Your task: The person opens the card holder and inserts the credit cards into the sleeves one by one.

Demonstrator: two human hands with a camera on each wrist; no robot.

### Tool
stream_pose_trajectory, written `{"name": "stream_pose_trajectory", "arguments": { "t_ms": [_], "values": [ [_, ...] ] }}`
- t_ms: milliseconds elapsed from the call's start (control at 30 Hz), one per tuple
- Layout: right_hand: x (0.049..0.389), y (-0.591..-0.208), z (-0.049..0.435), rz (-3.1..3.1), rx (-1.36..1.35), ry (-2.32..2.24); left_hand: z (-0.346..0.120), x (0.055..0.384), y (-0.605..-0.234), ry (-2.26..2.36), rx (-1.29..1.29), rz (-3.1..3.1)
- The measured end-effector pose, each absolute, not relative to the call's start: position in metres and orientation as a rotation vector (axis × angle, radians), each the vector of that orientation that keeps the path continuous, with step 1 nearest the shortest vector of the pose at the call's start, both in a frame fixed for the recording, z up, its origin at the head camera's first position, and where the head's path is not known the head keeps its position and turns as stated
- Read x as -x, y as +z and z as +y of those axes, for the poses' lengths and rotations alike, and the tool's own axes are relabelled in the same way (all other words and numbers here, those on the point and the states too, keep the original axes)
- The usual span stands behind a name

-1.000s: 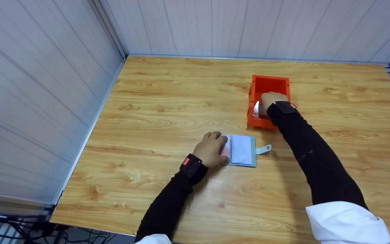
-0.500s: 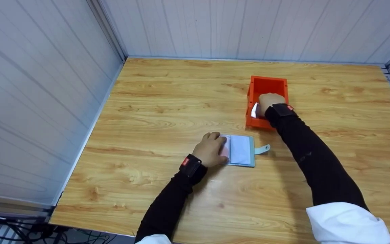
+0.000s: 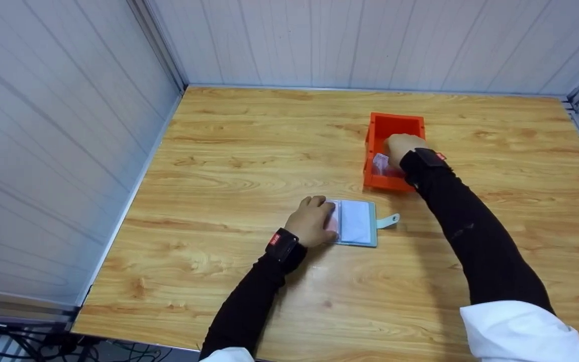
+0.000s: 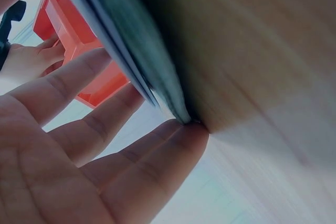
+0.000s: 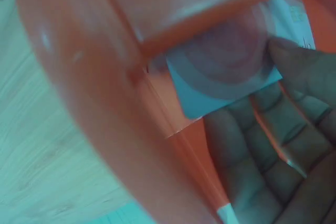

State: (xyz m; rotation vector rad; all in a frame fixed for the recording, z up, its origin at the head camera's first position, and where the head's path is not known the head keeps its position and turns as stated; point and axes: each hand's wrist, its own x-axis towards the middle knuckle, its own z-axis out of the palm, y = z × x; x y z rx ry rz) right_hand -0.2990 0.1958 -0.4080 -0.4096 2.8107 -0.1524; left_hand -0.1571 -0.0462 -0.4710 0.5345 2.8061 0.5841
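A light blue card holder (image 3: 357,221) lies open on the table, its snap strap pointing right. My left hand (image 3: 309,221) rests on its left side; in the left wrist view the fairly straight fingers (image 4: 152,166) reach its edge. My right hand (image 3: 404,147) is down inside the orange bin (image 3: 390,182). There it pinches a card (image 5: 226,61) with a pale circular pattern, thumb on the card's face and fingers beneath. A pinkish card (image 3: 381,163) shows beside the hand in the head view. The hand and wrist cover part of the bin's inside.
The bin stands on the wood-grain table (image 3: 244,151) behind and right of the card holder. Pale panel walls (image 3: 279,40) border the table at the back and the sides. Dark cables (image 3: 68,347) lie below the table's front left corner.
My right hand has shifted slightly within the bin, and the card beside it shows more of its pink face instead of a bright glare. The left hand keeps its place.
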Motion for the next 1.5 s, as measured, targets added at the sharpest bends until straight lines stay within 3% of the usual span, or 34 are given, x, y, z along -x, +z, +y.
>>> {"name": "stream_pose_trajectory", "arguments": {
  "t_ms": [400,667,933,1500],
  "values": [
    [0.288,-0.382,0.198,2.918,0.319,-0.407,-0.049,0.158,-0.474,0.587,-0.51,2.818],
    [0.265,-0.377,0.198,2.916,0.29,-1.067,-0.049,0.158,-0.473,0.594,-0.507,2.818],
    [0.226,-0.407,0.187,2.342,0.095,-1.718,-0.048,0.157,-0.471,0.583,-0.52,2.809],
    [0.188,-0.483,0.18,2.085,0.016,-1.842,-0.047,0.158,-0.471,0.603,-0.548,2.795]
  ]
}}
